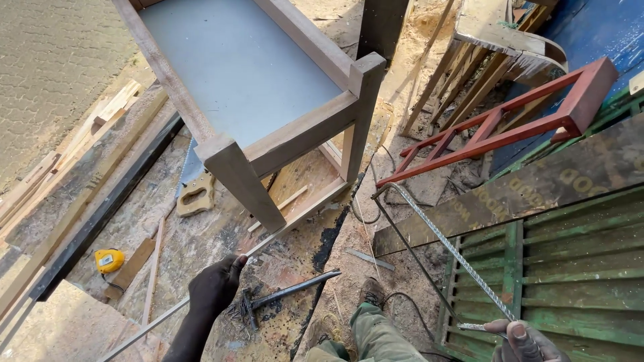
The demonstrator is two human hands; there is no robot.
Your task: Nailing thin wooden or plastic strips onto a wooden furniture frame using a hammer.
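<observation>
My left hand (215, 287) is closed around a long thin metal rod (144, 330) that slants from the lower left up toward the wooden frame. My right hand (524, 342), at the bottom right edge, grips the end of a ribbed steel bar (451, 249). That bar rises to a bend near the frame's leg and doubles back as a darker length. A claw hammer (288, 291) lies on the sawdust-covered board just right of my left hand. My olive trouser leg and boot (370, 295) stand between the two hands.
A wooden furniture frame with a grey panel (235, 60) stands ahead. A hand saw (194, 194) and a yellow tape measure (109, 260) lie to the left among planks. A red metal frame (510, 121) and a green slatted panel (570, 268) fill the right.
</observation>
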